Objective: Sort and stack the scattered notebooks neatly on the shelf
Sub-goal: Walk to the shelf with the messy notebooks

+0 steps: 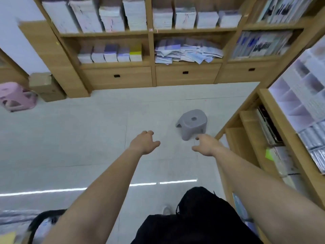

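A messy heap of scattered notebooks (188,52) with blue and white covers lies in the lower middle compartment of the wooden shelf (153,65) across the floor. Left of it, neat stacks of notebooks (110,54) stand in the neighbouring compartment. My left hand (145,142) and my right hand (206,145) stretch out over the floor, far short of the shelf. Both hands are empty, with fingers loosely spread.
A grey plastic stool (192,123) stands on the tiled floor just beyond my right hand. A pink stool (16,96) and a cardboard box (46,86) sit at the far left. Another wooden shelf (281,131) full of stationery runs along my right.
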`<action>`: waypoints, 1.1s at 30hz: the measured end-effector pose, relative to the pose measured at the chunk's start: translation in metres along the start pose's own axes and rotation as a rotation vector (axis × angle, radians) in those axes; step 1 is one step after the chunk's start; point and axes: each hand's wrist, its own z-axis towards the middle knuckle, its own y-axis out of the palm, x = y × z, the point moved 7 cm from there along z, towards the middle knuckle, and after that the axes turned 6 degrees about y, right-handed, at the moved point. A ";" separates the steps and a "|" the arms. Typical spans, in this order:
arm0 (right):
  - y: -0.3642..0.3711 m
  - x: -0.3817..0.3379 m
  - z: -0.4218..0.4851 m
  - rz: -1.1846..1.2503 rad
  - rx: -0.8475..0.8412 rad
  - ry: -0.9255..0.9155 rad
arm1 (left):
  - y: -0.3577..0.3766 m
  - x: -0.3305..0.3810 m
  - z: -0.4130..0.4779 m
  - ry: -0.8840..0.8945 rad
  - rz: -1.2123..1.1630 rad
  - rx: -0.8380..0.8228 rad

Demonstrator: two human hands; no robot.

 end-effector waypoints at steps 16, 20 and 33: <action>-0.222 -0.065 0.331 0.031 -0.040 0.006 | -0.200 0.013 0.331 -0.054 0.086 -0.054; -0.274 -0.086 0.395 0.064 -0.040 0.001 | -0.244 0.013 0.409 -0.083 0.040 -0.038; -0.423 -0.083 0.626 0.130 -0.114 0.144 | -0.360 0.061 0.716 0.061 0.062 -0.150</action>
